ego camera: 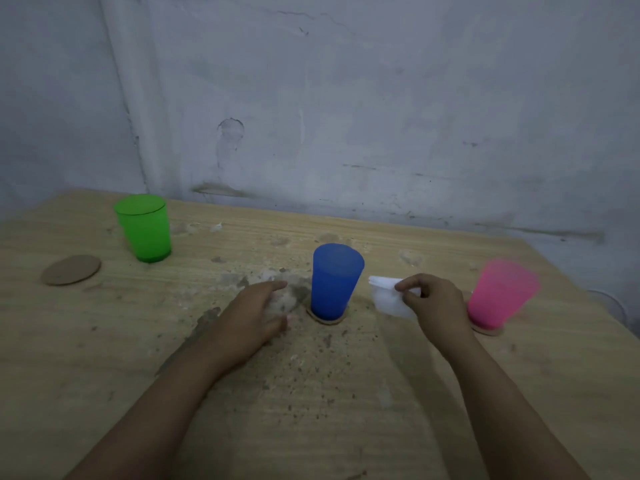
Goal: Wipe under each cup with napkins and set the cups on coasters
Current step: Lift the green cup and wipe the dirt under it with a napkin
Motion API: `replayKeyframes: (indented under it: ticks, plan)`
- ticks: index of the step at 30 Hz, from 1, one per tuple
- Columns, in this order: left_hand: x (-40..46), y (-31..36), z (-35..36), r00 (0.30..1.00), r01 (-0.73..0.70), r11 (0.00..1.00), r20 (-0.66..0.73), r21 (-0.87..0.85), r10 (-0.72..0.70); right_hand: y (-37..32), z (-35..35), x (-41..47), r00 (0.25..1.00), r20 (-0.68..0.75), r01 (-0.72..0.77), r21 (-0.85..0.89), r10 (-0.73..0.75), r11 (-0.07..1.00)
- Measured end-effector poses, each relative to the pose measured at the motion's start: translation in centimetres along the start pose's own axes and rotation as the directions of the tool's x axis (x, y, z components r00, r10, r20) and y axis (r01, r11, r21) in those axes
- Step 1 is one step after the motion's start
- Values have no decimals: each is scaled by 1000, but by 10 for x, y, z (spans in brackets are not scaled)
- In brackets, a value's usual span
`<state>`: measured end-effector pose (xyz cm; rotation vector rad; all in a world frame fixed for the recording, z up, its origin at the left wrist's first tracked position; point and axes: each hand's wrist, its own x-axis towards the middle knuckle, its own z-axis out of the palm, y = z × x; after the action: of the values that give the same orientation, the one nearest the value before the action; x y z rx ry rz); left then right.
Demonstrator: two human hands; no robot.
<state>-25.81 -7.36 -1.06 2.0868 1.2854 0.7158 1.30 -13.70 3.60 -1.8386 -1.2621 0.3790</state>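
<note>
Surface (104, 341): pale wood grain, worn, with grey stains and dark specks thickest in the middle near the blue cup.
Room: a scuffed, cracked grey-white wall (381, 116) rises right behind the far edge; the light is dim.
Green cup (143, 228): upright at far left, straight on the wood.
Spare coaster (71, 269): round, brown, bare, just beside the green cup on its near left.
Blue cup (334, 282): upright in the centre on a coaster (329, 319) whose rim shows at its base.
Pink cup (500, 294): at right, motion-blurred, seemingly leaning; its base meets another coaster (488, 330).
Left hand (258, 315): palm down, fingers loosely spread, empty, low over the stained patch just left of the blue cup.
Right hand (434, 303): thumb and fingers pinched on a white napkin (389, 297), between the blue and pink cups.
</note>
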Motion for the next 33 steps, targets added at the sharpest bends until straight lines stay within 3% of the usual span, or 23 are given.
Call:
replayKeyframes:
  ticks: [4,7,10,13,21,26,30,33]
  plan:
    - [-19,11,-9,1000,-24,994,-10,-107,23,-27,-9,-42,972,233,17,101,-41,995]
    - [-30,20,-25,997,-15,969,75,-246,35,-52,4,-71,910,405,46,103,-84,994]
    - [-46,25,-44,976,34,925,210,-379,50,-75,31,-88,861,480,131,112,-169,985]
    - [-61,18,-62,959,100,881,281,-462,38,-98,65,-95,832,487,202,181,-266,963]
    - [-78,-37,-115,974,223,677,136,-701,-180,-151,150,-80,863,418,118,377,-282,919]
    - [-70,-68,-139,953,209,586,30,-783,-300,-170,201,-64,866,418,69,443,-274,894]
    - [-57,-93,-152,970,169,645,12,-745,-241,-180,236,-47,873,442,-46,492,-204,869]
    - [-37,-112,-154,946,148,662,-90,-735,-312,-183,260,-29,872,464,-87,463,-157,882]
